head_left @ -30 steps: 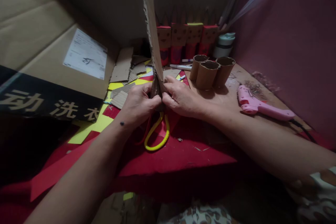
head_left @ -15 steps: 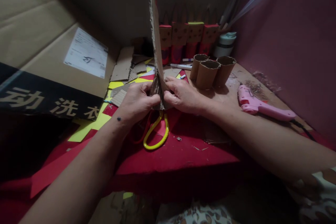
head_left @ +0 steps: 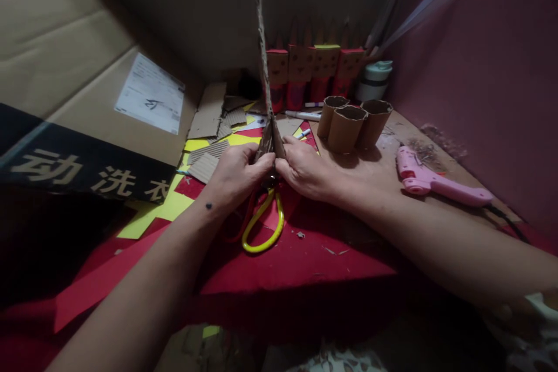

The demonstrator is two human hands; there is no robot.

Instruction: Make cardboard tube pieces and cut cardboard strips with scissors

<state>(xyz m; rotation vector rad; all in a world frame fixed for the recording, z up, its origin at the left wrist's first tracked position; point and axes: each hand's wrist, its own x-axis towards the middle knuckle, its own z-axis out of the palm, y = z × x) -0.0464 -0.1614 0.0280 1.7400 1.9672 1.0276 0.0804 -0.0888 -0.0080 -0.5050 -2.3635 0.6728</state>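
Observation:
A piece of cardboard (head_left: 264, 52) stands upright, edge toward me, over the table's middle. Its lower end parts into two flaps. On the left flap my left hand (head_left: 239, 171) is closed, thumb on the near side. My right hand (head_left: 305, 168) grips the other flap, and the two hands almost touch. Just below them lie scissors (head_left: 264, 251) with a yellow handle loop and a red one; their blades are hidden behind the hands and cardboard.
At left stands a large cardboard box (head_left: 100, 81). Cardboard scraps (head_left: 209, 110) and yellow paper (head_left: 148, 218) lie beside it. Right are cardboard tubes (head_left: 346, 131), a pink glue gun (head_left: 436, 177) and a lidded cup (head_left: 375, 78). Several cardboard figures (head_left: 300, 70) line the back.
The cardboard has turned more edge-on and its flaps show more clearly. Both hands have drawn closer together, still gripping it. The whole view has shifted slightly.

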